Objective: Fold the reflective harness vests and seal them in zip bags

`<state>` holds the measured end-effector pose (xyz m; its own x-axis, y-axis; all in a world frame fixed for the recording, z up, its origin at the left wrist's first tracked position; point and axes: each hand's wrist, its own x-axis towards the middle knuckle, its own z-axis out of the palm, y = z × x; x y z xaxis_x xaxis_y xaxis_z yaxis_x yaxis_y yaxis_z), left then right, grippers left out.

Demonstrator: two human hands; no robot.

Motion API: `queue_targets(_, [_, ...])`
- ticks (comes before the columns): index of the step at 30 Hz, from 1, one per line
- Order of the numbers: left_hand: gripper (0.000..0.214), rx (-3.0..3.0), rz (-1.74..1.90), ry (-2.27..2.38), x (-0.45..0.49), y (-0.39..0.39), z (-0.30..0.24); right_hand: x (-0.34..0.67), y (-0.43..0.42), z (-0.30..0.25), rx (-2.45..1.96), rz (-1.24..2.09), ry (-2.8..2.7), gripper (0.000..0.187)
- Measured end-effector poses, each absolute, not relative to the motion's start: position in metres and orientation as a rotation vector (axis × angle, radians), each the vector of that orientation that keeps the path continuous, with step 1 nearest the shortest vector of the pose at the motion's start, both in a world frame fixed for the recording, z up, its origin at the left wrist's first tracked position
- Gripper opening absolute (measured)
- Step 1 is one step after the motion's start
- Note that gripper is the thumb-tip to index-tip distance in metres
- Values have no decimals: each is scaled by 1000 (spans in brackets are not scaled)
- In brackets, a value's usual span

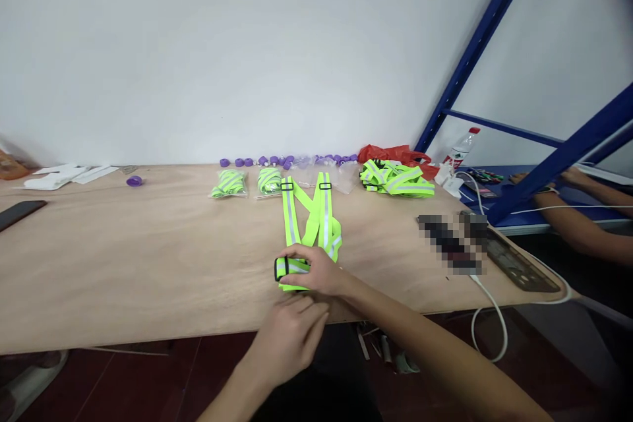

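A fluorescent yellow-green reflective vest (324, 211) made of straps with silver stripes and black buckles lies on the wooden table in front of me. Two shoulder straps stretch away from me, and the waist part is folded into a flat bundle at the near end. My right hand (316, 270) is closed over this bundle, thumb at the near side and fingers on top. Just below it, at the table's front edge, my left hand (291, 333) has its fingers curled in near the bundle. Whatever those fingers pinch is hidden from view.
Two bagged reflective vests (230, 183) lie behind. Purple caps (247, 162) line the wall beside clear plastic bags (341, 177). More loose vests (395, 179) are piled right, by a red bag (395, 154). A cabled phone (450, 244) lies right; another person's arm (578, 224) shows beyond.
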<state>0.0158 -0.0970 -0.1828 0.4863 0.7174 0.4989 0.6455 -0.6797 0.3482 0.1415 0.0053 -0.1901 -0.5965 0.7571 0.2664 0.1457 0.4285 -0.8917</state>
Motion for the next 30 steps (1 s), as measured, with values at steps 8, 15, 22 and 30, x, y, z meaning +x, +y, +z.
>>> queue_targets(8, [18,2440,1121,1321,-23,-86,-197,137,6,-194,-620,611,-2588,56])
queue_targets(15, [29,2467,1006,1489,-18,-88,-219,159,-24,-195,-797,95,-2548,49])
queue_targets(22, [36,2754,789,1500,-12,-80,-217,205,-62,-211,-1118,21,-2460,50])
queue_targets(30, [11,2848,862,1305,-17,-112,-217,217,-93,-217,-887,-163,-2428,37])
